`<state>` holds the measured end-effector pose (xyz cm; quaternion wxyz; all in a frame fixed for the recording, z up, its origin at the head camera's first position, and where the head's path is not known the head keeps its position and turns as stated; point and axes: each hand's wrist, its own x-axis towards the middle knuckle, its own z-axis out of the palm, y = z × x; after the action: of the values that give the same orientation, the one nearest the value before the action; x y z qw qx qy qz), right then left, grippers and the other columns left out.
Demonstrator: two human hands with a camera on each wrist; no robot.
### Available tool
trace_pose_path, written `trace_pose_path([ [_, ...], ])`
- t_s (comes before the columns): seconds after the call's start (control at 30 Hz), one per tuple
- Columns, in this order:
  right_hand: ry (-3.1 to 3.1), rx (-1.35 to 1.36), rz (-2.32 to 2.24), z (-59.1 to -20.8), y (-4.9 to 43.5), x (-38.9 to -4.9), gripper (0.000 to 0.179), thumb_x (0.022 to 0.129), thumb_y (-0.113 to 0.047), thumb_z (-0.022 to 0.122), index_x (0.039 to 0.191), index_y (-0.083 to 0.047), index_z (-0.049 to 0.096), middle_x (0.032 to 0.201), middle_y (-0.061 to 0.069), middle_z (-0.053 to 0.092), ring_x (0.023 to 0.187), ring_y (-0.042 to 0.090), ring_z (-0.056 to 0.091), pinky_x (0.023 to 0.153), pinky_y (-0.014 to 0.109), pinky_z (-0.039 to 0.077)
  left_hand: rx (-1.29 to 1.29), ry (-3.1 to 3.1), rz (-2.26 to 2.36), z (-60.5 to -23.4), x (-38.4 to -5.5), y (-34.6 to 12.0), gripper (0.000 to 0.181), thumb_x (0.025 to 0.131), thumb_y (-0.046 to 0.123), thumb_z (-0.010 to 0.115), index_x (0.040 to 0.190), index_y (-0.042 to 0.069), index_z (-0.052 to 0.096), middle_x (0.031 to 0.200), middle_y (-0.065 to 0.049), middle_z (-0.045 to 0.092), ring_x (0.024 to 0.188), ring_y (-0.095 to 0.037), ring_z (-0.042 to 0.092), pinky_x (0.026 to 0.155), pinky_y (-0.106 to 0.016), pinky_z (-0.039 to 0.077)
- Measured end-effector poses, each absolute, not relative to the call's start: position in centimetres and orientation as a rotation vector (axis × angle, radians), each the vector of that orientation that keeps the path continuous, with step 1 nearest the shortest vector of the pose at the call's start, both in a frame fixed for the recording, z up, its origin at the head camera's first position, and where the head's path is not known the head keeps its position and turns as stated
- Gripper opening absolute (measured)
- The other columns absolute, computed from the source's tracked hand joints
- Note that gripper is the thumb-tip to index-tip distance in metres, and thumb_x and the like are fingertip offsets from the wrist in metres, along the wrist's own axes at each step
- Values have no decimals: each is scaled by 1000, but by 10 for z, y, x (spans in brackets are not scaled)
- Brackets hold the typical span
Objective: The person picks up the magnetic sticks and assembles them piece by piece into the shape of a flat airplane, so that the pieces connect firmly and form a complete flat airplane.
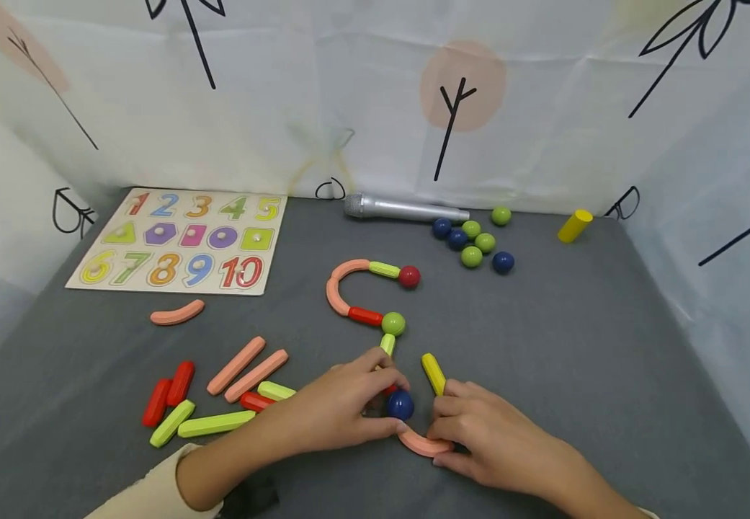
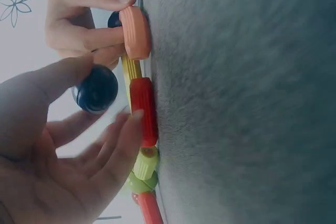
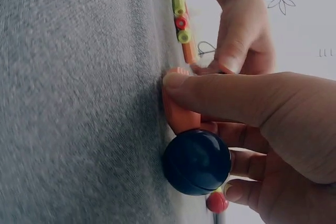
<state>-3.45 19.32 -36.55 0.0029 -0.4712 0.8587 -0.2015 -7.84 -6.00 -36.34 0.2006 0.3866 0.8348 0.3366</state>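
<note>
My left hand (image 1: 349, 404) pinches a dark blue ball (image 2: 95, 88) between thumb and finger, close to a red bar (image 2: 143, 111) partly hidden under it. My right hand (image 1: 488, 436) pinches a curved peach bar (image 1: 421, 443), whose left end meets the blue ball. A second dark blue ball (image 3: 197, 161) sits at the curved bar's other end by my right fingers; the hand hides it in the head view. From behind that hand a yellow bar (image 1: 434, 373) points away. A chain of bars and balls runs back through a green ball (image 1: 393, 324) to a red ball (image 1: 409, 277).
Loose red, green and peach bars (image 1: 238, 364) lie at left, one curved peach bar (image 1: 177, 313) above them. A number puzzle board (image 1: 269, 249) stands behind. Farther back are a silver microphone (image 1: 407, 209), several green and blue balls (image 1: 471, 256), and a yellow cylinder (image 1: 574, 225).
</note>
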Motion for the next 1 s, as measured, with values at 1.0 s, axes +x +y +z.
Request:
trace_pose_path([
  [1.0,2626,-1457,-681,-361,207,-26,23,74,-25,89,83,-27,68,83,-21,48,78,-1,39,69,15,34,1210,2411,555,-363,-77,-53,34,85,19,82,116,24,69,94,8,57,72,-5,51,64,-23,46],
])
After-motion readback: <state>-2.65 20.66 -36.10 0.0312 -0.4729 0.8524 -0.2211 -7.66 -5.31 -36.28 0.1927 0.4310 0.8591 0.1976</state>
